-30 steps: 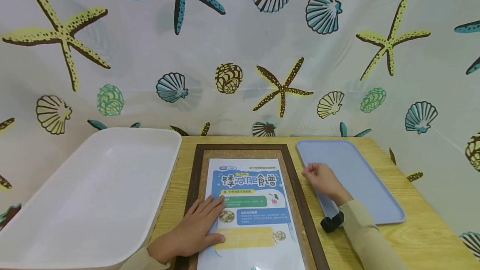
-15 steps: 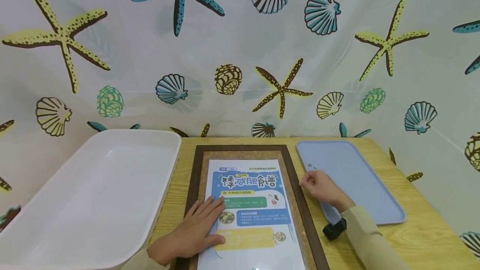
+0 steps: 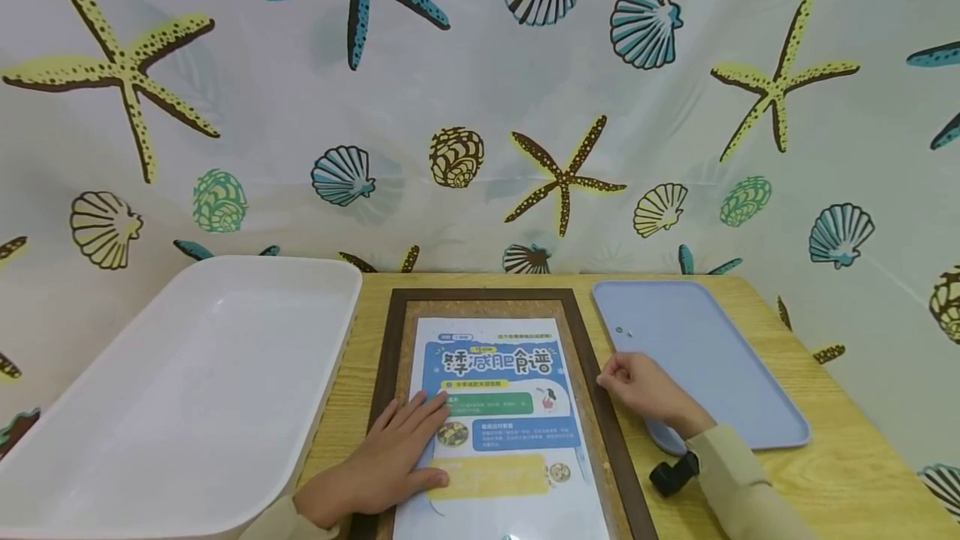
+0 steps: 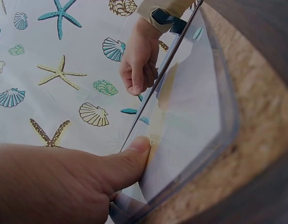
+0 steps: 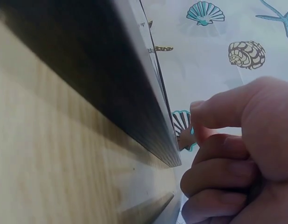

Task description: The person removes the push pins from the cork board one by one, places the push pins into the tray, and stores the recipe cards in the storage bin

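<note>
In the head view a corkboard (image 3: pixel 487 307) with a dark brown wooden frame (image 3: pixel 617 432) lies flat. On it is a printed poster (image 3: pixel 517 515) in blue, green and yellow. My left hand (image 3: pixel 386 461) rests flat on the poster's left side, fingers spread; its thumb (image 4: pixel 127 161) presses the sheet in the left wrist view. My right hand (image 3: pixel 648 390) hovers between the frame's right edge and the tray, thumb and index finger pinched together, other fingers curled (image 5: pixel 218 175). I cannot tell whether something tiny sits between its fingertips.
A light blue tray (image 3: pixel 727 357) lies at the right, with a small green piece (image 3: pixel 619 330) and a pale one near its left edge. A large white basin (image 3: pixel 187 382) stands at the left. Behind the wooden table (image 3: pixel 862 473) hangs a shell-print curtain (image 3: pixel 420 73).
My right hand has drawn back from over the tray's left edge toward the frame, uncovering the small pieces in the tray. The left hand stays put.
</note>
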`<state>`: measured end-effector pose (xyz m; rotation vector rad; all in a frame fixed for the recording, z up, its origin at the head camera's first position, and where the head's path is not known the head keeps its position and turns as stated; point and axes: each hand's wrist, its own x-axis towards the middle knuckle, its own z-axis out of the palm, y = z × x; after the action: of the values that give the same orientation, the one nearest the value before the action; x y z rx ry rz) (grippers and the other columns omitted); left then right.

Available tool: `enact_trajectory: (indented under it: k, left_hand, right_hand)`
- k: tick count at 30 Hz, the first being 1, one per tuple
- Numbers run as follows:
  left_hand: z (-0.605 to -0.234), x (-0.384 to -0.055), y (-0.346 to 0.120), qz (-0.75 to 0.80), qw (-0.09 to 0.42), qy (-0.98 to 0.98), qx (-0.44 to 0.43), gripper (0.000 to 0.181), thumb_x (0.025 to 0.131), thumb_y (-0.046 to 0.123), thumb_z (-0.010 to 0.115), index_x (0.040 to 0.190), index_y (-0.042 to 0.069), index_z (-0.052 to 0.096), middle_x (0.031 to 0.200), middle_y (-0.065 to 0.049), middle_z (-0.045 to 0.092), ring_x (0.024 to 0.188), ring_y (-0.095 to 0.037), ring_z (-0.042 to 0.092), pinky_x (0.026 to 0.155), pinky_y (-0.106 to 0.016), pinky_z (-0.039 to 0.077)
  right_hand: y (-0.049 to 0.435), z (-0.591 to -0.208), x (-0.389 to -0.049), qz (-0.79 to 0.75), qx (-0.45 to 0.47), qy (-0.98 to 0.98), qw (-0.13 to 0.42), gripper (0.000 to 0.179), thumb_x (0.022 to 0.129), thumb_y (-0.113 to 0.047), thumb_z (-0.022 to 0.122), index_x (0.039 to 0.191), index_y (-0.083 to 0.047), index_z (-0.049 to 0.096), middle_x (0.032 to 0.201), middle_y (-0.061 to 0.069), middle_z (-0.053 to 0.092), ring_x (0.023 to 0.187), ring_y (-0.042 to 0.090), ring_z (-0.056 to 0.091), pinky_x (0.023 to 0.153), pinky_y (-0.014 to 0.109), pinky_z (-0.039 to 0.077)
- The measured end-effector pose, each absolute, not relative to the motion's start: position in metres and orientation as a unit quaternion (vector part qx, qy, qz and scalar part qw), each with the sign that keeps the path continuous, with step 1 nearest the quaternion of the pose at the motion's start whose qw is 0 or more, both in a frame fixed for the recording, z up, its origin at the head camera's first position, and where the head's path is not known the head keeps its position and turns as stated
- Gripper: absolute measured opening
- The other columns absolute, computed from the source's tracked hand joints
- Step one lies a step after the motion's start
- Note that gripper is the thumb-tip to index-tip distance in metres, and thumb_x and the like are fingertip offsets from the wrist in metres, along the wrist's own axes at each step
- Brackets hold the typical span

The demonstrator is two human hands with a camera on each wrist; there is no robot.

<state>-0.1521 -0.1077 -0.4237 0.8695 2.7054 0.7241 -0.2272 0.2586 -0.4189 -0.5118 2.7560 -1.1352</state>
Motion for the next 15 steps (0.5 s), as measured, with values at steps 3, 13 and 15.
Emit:
enact_trajectory:
  k: [3,13,15]
  left_hand:
    - [-0.424,-0.152,-0.109,0.244,0.102,0.918,0.296,0.079,0.092,0.047,0.059,0.148,-0.001,0.033,0.158,-0.017,0.025,0.146,-0.043,0.015,0.112,-0.067,0.009]
    - [-0.425,-0.152,-0.108,0.250,0.102,0.916,0.297,0.079,0.092,0.048,0.058,0.148,-0.001,0.032,0.158,-0.017,0.025,0.146,-0.043,0.015,0.111,-0.068,0.008]
    - [-0.426,-0.153,-0.108,0.249,0.104,0.916,0.297,0.079,0.092,0.048,0.058,0.148,-0.001,0.032,0.158,-0.017,0.025,0.146,-0.043,0.014,0.112,-0.067,0.008]
  right_hand:
    - [0.255,-0.419,-0.226,-0.375,-0.169,0.910,0.049,0.015,0.094,-0.011,0.059,0.084,0.000,0.063,0.054,-0.006,0.039,0.045,0.004,0.032,0.045,0.020,0.030]
    - [0.246,-0.417,-0.218,-0.371,-0.186,0.908,0.047,0.013,0.094,-0.012,0.060,0.087,-0.001,0.065,0.057,-0.006,0.042,0.047,0.004,0.035,0.047,0.020,0.033]
    - [0.245,-0.417,-0.216,-0.372,-0.195,0.906,0.056,0.013,0.094,-0.011,0.061,0.087,-0.002,0.065,0.057,-0.005,0.044,0.047,0.003,0.035,0.047,0.020,0.033]
